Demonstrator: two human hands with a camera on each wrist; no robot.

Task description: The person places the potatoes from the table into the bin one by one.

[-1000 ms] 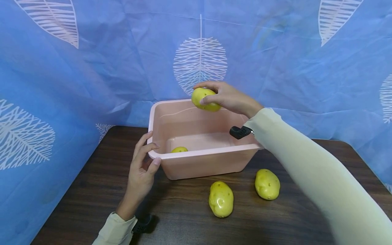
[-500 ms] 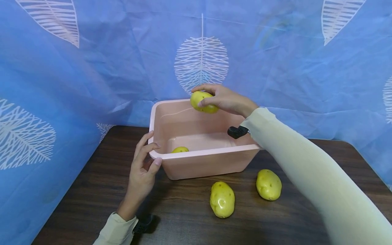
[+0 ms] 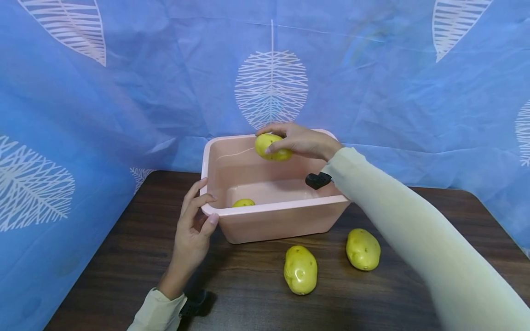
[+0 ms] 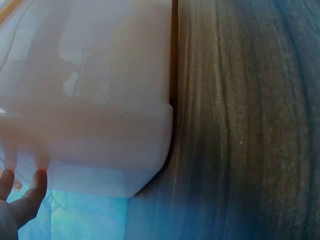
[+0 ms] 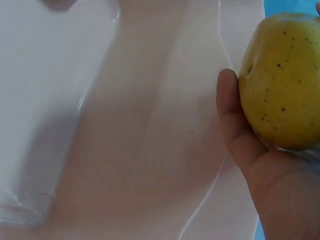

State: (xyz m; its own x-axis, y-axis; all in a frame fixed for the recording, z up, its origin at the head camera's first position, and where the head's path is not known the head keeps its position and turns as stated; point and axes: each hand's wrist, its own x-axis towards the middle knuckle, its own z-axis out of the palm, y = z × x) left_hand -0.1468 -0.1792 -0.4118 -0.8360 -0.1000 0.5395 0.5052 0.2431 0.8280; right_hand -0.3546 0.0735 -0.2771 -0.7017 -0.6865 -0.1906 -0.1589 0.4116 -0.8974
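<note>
In the head view, my right hand grips a yellow potato between thumb and fingers, above the inside of a pink plastic tub. Dark specks dot this potato in the right wrist view, where the thumb lies along its side. My left hand holds the tub's near left corner, fingers over the rim and thumb against the front. Inside the tub, another potato shows only its top above the front rim. Two more potatoes lie on the table, one in front of the tub, the other farther right.
The tub stands on a dark wooden table, close to its back edge. Behind and to the left hangs a blue cloth with white leaf patterns. Both wrists wear dark straps.
My right hand has lowered the potato toward the tub and shifted slightly left. My left hand stays on the corner, and the other potatoes have not moved.
</note>
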